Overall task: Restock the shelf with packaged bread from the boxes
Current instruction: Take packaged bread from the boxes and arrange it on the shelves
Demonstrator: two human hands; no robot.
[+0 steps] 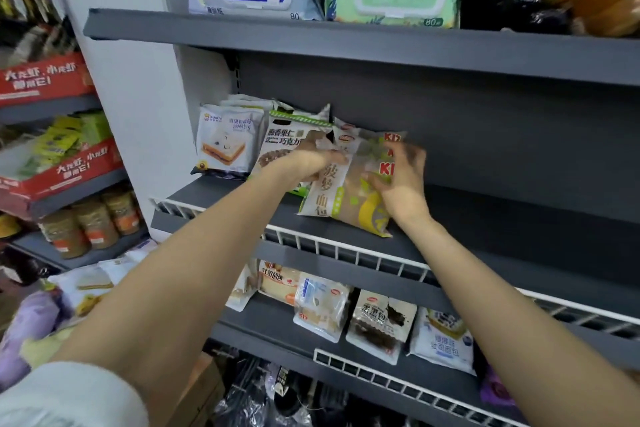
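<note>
Pineapple bread pack on the grey middle shelf, leaning back, lower edge close behind the white wire front rail. Held at both sides: left hand with grip curled round the upper left edge, right hand with grip pinching the right edge. Chocolate bread pack touching on the left, toast pack beyond. Bare shelf stretching wide to the right.
</note>
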